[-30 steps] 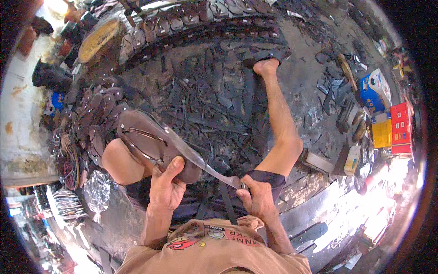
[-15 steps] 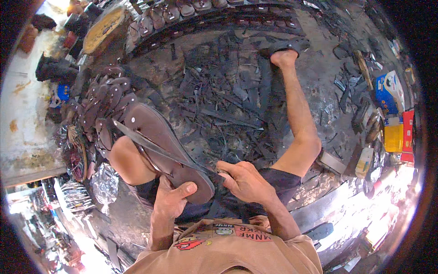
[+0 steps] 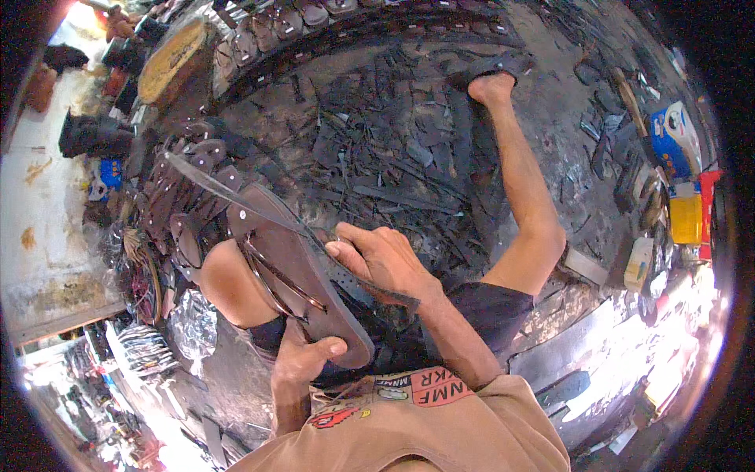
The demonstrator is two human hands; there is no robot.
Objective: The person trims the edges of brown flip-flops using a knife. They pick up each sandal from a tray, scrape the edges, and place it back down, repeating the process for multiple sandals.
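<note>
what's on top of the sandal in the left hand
On the sandal: straps, a white dot and the left thumb; a long grey piece crosses its toe. Its underside, facing away, is hidden.

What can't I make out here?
All in the head view:
Left hand: most fingers hidden beneath the sandal.
Knife: handle hidden inside the right hand.
Left foot: out of sight, apparently behind the left knee.
Sandal row: partly cut off by the top edge.
</note>
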